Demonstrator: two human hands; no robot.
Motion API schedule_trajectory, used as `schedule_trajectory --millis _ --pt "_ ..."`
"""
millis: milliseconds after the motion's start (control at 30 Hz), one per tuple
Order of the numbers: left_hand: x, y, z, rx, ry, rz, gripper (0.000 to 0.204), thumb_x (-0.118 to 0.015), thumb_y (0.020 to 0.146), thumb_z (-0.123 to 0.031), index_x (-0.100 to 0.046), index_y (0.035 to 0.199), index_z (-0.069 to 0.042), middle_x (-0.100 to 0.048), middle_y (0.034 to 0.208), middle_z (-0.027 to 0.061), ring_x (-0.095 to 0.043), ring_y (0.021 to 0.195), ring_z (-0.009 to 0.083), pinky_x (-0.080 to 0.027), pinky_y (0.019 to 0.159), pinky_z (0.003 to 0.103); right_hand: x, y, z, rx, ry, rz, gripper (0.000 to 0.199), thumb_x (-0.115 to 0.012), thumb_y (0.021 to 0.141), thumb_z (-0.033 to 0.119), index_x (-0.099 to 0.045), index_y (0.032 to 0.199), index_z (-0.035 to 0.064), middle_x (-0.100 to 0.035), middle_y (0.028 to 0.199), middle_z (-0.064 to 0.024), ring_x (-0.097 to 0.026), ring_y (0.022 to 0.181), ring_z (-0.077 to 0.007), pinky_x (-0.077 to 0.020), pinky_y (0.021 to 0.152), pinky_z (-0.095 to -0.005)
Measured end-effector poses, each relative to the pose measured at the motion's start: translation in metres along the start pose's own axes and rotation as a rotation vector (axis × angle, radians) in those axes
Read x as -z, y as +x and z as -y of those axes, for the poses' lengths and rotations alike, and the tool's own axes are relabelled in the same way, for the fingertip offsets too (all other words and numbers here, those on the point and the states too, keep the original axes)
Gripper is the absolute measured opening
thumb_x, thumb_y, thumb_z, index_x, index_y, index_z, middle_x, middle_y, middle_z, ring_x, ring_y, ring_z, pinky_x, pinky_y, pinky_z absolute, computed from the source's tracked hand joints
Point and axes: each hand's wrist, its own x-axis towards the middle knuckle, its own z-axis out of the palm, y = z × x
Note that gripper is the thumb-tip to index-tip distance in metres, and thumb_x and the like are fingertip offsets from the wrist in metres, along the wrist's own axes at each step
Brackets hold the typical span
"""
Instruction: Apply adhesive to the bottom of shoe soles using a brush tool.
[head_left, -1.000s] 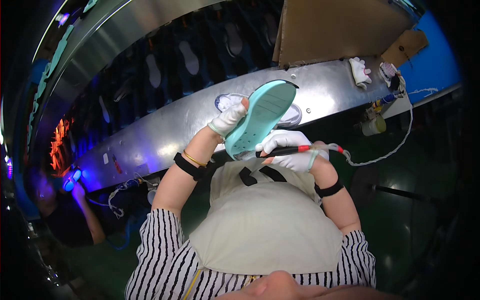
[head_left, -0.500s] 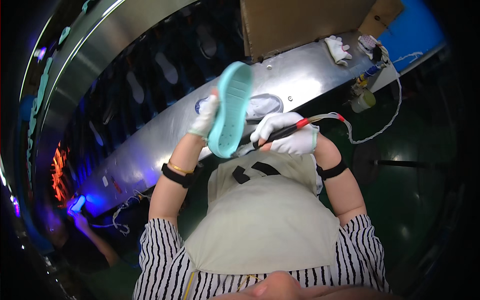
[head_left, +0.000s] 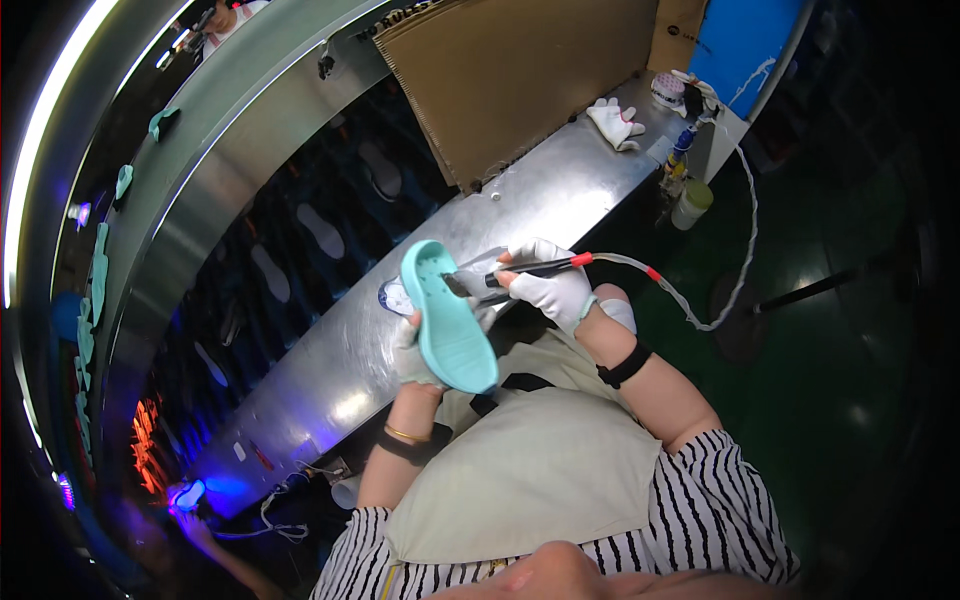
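Observation:
My left hand (head_left: 412, 358), in a white glove with bare fingertips, grips a teal shoe sole (head_left: 455, 335) by its left edge and underside. The sole's hollow inner face is up, its small-holed end pointing away from me. My gloved right hand (head_left: 548, 288) is closed round a black-handled brush (head_left: 525, 271) with red bands and a hose at its back end. The dark brush tip lies at the inside of the sole's holed end, near its right rim. Beyond the sole, a pale grey shoe upper (head_left: 482, 266) is partly hidden.
A metal bench (head_left: 330, 370) runs diagonally ahead, bearing a white glove (head_left: 615, 124) and a small blue-and-white object (head_left: 395, 296). Cardboard (head_left: 520, 80) stands behind it. Grey shoe parts (head_left: 320, 230) lie on the dark conveyor. The pale hose (head_left: 752, 235) loops at right. Another person's hand (head_left: 190, 525) is at lower left.
The sole has been turned round, so its holed end now points away from me instead of toward me. The brush is now at that end. The whole view has shifted too.

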Motion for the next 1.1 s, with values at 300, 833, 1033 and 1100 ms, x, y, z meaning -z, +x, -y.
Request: schedule_trajectory --millis 300,833,1033,1100 --pt "-0.002 0.008 0.029 -0.107 0.142 -0.205 0.072 -0.038 0.087 -0.061 -0.038 0.130 -0.004 -0.054 0.115 0.0118 -0.056 0.101 0.0227 -0.049 0.086 0.036 -0.018 0.007 -0.007 0.091 -0.454 0.134 0.018 -0.066 0.080 0.002 -0.059 0.096 0.0027 -0.062 0.093 -0.0029 -0.057 0.086 -0.0085 -0.0467 0.078 -0.0223" --pt "0.009 0.024 0.006 -0.223 -0.063 -0.021 0.073 -0.045 0.084 -0.060 -0.042 0.126 -0.001 -0.054 0.118 0.0169 -0.053 0.107 0.0323 -0.041 0.096 0.044 -0.024 -0.015 -0.004 0.253 -0.472 0.228 0.016 -0.067 0.074 0.001 -0.061 0.088 0.0049 -0.062 0.083 -0.0057 -0.061 0.076 -0.0144 -0.0476 0.070 -0.0249" --pt "0.015 0.024 -0.004 -0.325 0.022 -0.177 0.074 -0.044 0.084 -0.061 -0.041 0.127 -0.002 -0.053 0.118 0.0171 -0.052 0.110 0.0327 -0.041 0.098 0.045 -0.025 -0.025 -0.006 0.103 -0.377 0.307 0.012 -0.067 0.074 0.004 -0.063 0.086 0.0053 -0.062 0.083 -0.0053 -0.060 0.076 -0.0117 -0.0475 0.071 -0.0237" --pt "0.015 0.025 -0.005 -0.306 -0.006 -0.118 0.074 -0.046 0.083 -0.061 -0.043 0.127 -0.001 -0.053 0.120 0.0168 -0.050 0.112 0.0325 -0.036 0.103 0.044 -0.017 -0.022 -0.010 0.138 -0.435 0.244 0.013 -0.067 0.074 0.001 -0.063 0.086 0.0025 -0.063 0.086 -0.0055 -0.060 0.078 -0.0124 -0.0474 0.072 -0.0242"
